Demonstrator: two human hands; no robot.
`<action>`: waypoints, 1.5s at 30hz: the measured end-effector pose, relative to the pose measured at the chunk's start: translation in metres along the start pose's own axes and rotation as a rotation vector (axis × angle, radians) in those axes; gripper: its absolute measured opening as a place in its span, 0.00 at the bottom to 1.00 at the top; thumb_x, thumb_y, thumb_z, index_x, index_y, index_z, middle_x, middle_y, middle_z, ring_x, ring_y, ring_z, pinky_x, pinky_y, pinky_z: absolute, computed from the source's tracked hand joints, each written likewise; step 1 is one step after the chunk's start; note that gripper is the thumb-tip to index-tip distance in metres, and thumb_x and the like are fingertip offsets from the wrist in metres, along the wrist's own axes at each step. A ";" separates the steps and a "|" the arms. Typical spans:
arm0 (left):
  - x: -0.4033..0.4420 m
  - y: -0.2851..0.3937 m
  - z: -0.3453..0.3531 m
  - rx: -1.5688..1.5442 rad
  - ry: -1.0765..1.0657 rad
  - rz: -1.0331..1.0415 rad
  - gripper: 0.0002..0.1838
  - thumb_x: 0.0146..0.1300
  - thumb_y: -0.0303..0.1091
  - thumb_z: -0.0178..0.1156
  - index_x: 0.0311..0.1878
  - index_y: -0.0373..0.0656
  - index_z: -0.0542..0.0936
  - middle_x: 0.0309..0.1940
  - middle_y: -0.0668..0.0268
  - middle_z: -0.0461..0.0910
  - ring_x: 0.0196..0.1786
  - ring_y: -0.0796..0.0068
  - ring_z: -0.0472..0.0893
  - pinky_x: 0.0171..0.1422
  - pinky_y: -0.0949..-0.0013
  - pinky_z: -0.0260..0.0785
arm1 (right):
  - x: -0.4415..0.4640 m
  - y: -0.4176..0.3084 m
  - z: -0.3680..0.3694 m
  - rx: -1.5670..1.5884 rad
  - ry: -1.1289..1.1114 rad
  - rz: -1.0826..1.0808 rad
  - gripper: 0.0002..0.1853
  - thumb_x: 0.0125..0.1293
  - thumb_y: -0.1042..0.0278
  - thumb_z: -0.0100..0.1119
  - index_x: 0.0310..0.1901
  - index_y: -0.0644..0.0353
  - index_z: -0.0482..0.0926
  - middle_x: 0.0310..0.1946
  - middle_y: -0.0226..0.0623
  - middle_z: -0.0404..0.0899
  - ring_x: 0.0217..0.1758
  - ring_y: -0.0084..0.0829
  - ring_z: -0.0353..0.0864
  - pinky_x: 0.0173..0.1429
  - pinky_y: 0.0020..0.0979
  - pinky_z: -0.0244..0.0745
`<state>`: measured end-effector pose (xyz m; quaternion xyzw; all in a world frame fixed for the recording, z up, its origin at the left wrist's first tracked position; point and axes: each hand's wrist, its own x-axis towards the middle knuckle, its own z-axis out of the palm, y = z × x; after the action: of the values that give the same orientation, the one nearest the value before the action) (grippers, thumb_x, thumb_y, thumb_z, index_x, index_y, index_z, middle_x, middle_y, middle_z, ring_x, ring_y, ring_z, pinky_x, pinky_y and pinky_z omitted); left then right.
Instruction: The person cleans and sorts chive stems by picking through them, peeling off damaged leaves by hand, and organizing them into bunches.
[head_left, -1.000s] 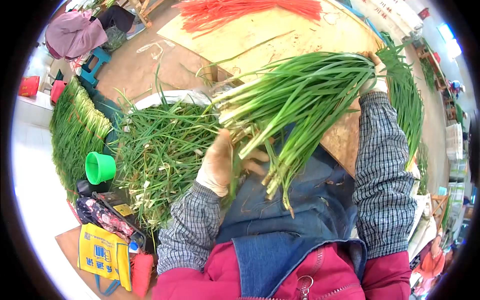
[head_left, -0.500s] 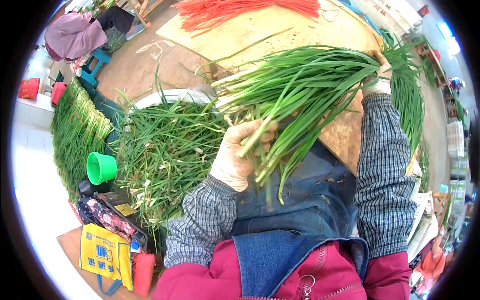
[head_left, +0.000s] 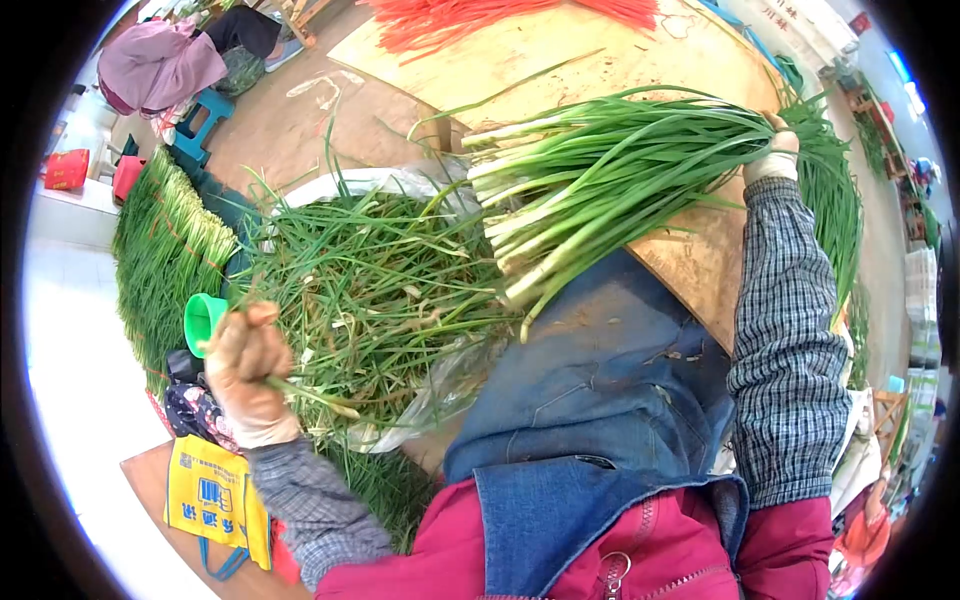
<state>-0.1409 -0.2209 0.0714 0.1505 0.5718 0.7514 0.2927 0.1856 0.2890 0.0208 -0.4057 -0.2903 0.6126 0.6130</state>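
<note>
My right hand is closed round the leafy end of a bunch of garlic chives, whose pale stem ends fan out to the left above my lap. At the left, my left hand is closed and a little blurred. A chive stalk pokes out of its fist, pale end to the right. Below and beside that hand spreads a heap of loose chive leaves and trimmings on a clear plastic sheet. More chives lie beyond my right wrist.
A wooden board carries red ties at its far end. On the left are stacked chive bundles, a green cup and a yellow bag. Someone in a pink top sits near a blue stool.
My left hand has left the bunch and swung down to the left with a stalk in it. My right hand still grips the bunch, whose stems now hang more evenly.
</note>
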 end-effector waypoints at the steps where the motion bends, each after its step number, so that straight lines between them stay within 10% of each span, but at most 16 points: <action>1: 0.003 0.003 -0.015 0.256 0.025 -0.022 0.14 0.59 0.40 0.56 0.35 0.37 0.80 0.11 0.78 0.63 0.13 0.86 0.57 0.17 0.79 0.49 | -0.003 -0.002 0.003 -0.036 0.022 -0.033 0.08 0.60 0.68 0.48 0.34 0.65 0.72 0.27 0.43 0.76 0.29 0.41 0.76 0.37 0.39 0.74; 4: 0.022 -0.028 -0.086 1.286 -0.013 -0.109 0.16 0.57 0.38 0.58 0.45 0.38 0.79 0.23 0.67 0.77 0.25 0.73 0.74 0.32 0.73 0.67 | -0.012 -0.007 0.010 -0.045 0.023 0.016 0.09 0.62 0.67 0.47 0.37 0.64 0.73 0.28 0.41 0.77 0.30 0.39 0.76 0.37 0.37 0.73; 6: 0.020 -0.056 -0.060 2.012 -0.083 0.604 0.15 0.56 0.33 0.60 0.45 0.38 0.78 0.33 0.61 0.80 0.38 0.65 0.79 0.42 0.68 0.70 | -0.022 -0.011 0.017 -0.062 -0.006 0.000 0.09 0.62 0.67 0.48 0.37 0.63 0.73 0.28 0.41 0.77 0.29 0.38 0.76 0.37 0.37 0.73; 10: 0.009 -0.047 0.085 1.027 -0.327 0.691 0.12 0.51 0.21 0.61 0.42 0.39 0.79 0.41 0.59 0.80 0.46 0.65 0.78 0.51 0.66 0.68 | -0.017 -0.017 0.015 -0.067 -0.030 -0.027 0.07 0.58 0.68 0.52 0.32 0.64 0.73 0.27 0.40 0.76 0.26 0.38 0.75 0.33 0.38 0.73; 16: 0.043 -0.087 0.171 1.427 -0.412 0.799 0.09 0.54 0.35 0.59 0.36 0.40 0.78 0.27 0.56 0.77 0.34 0.57 0.77 0.37 0.61 0.69 | -0.025 -0.025 0.020 -0.048 -0.050 -0.050 0.06 0.57 0.70 0.52 0.32 0.64 0.73 0.27 0.41 0.76 0.27 0.39 0.76 0.35 0.38 0.74; 23: 0.051 -0.112 0.163 0.729 -0.398 0.811 0.07 0.49 0.23 0.63 0.34 0.39 0.79 0.25 0.58 0.78 0.29 0.59 0.78 0.35 0.66 0.70 | -0.045 -0.024 0.028 -0.042 -0.060 0.009 0.06 0.57 0.71 0.54 0.33 0.64 0.73 0.27 0.40 0.76 0.27 0.37 0.76 0.34 0.37 0.74; 26: 0.047 -0.100 0.148 0.614 -0.432 0.452 0.07 0.51 0.23 0.62 0.35 0.37 0.80 0.30 0.53 0.79 0.34 0.56 0.79 0.37 0.67 0.72 | -0.046 -0.014 0.035 -0.054 -0.078 0.014 0.05 0.57 0.71 0.54 0.32 0.64 0.73 0.26 0.39 0.76 0.25 0.37 0.76 0.32 0.36 0.74; 32: 0.050 -0.077 0.141 0.960 -0.324 1.113 0.11 0.42 0.17 0.57 0.30 0.42 0.78 0.26 0.60 0.79 0.30 0.62 0.80 0.33 0.67 0.73 | -0.054 -0.016 0.044 -0.095 -0.113 -0.017 0.06 0.58 0.70 0.53 0.31 0.65 0.74 0.24 0.39 0.76 0.25 0.37 0.76 0.31 0.36 0.74; 34: 0.048 -0.058 0.104 1.009 -0.291 0.980 0.05 0.55 0.24 0.61 0.35 0.36 0.80 0.28 0.59 0.81 0.26 0.71 0.79 0.32 0.73 0.70 | -0.052 -0.018 0.042 -0.097 -0.077 -0.009 0.07 0.58 0.69 0.53 0.32 0.64 0.75 0.24 0.38 0.77 0.25 0.36 0.77 0.33 0.34 0.74; 36: 0.041 -0.037 0.044 0.919 -0.219 0.388 0.04 0.58 0.25 0.58 0.36 0.37 0.80 0.23 0.68 0.79 0.21 0.86 0.69 0.24 0.80 0.61 | -0.040 -0.017 0.031 -0.057 -0.078 -0.004 0.07 0.58 0.69 0.53 0.31 0.64 0.75 0.24 0.39 0.77 0.25 0.37 0.76 0.32 0.35 0.74; 37: 0.040 -0.025 0.010 1.244 -0.135 0.308 0.04 0.55 0.27 0.61 0.33 0.36 0.80 0.24 0.55 0.80 0.26 0.66 0.79 0.31 0.68 0.70 | -0.034 -0.016 0.026 -0.054 -0.089 0.007 0.06 0.58 0.70 0.52 0.31 0.64 0.74 0.25 0.40 0.76 0.25 0.38 0.76 0.32 0.37 0.75; 40: 0.030 -0.027 -0.061 2.383 -0.069 0.218 0.03 0.49 0.28 0.59 0.28 0.43 0.79 0.25 0.60 0.79 0.32 0.60 0.77 0.35 0.57 0.67 | -0.029 -0.012 0.024 -0.088 -0.093 0.014 0.07 0.59 0.69 0.51 0.33 0.65 0.73 0.26 0.42 0.76 0.27 0.40 0.76 0.33 0.39 0.75; 42: 0.024 -0.041 -0.030 1.873 -0.097 0.765 0.06 0.51 0.30 0.59 0.34 0.43 0.78 0.30 0.61 0.79 0.35 0.61 0.77 0.36 0.60 0.68 | -0.031 -0.013 0.023 -0.137 -0.113 0.004 0.08 0.59 0.68 0.50 0.34 0.64 0.73 0.27 0.42 0.77 0.28 0.40 0.76 0.33 0.39 0.75; 45: 0.017 -0.062 0.075 1.157 -0.336 0.905 0.09 0.53 0.31 0.59 0.38 0.42 0.76 0.30 0.60 0.77 0.34 0.61 0.77 0.36 0.63 0.69 | -0.021 -0.014 0.023 -0.109 -0.125 0.041 0.09 0.60 0.68 0.49 0.37 0.65 0.72 0.28 0.44 0.77 0.28 0.41 0.77 0.33 0.40 0.75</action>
<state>-0.0958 -0.1415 0.0335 0.6131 0.7053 0.3450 -0.0872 0.1721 0.2730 0.0474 -0.4054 -0.3524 0.6326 0.5579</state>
